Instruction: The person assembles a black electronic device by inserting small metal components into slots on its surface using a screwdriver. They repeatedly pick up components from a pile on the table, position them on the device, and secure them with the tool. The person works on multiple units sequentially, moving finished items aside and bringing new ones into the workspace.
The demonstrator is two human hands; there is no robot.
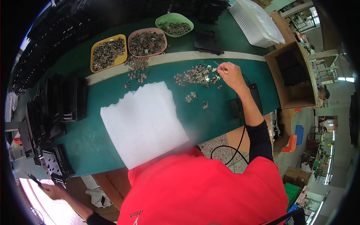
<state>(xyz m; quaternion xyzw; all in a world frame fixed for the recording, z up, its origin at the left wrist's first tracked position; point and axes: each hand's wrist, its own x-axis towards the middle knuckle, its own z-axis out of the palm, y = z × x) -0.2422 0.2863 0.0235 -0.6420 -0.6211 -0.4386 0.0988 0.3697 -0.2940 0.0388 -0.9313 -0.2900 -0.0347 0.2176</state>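
Green bench point(210, 120), R hand point(231, 75) pinching thin rod point(217, 64) over metal bits point(197, 75), L hand point(52, 191) gripping dark tool point(33, 179).

bare green table point(210, 120) right of white foam sheet point(144, 122), scattered metal parts point(197, 75) beyond, black trays point(62, 101) crowding left

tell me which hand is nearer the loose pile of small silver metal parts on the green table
Right. The right hand holds a thin tool beside the loose pile of small silver metal parts; the left hand is far off at the table's near-left end.

Single head fisheye, high above, facing down over green bench point(93, 142); red shirt point(202, 191) fills near edge.
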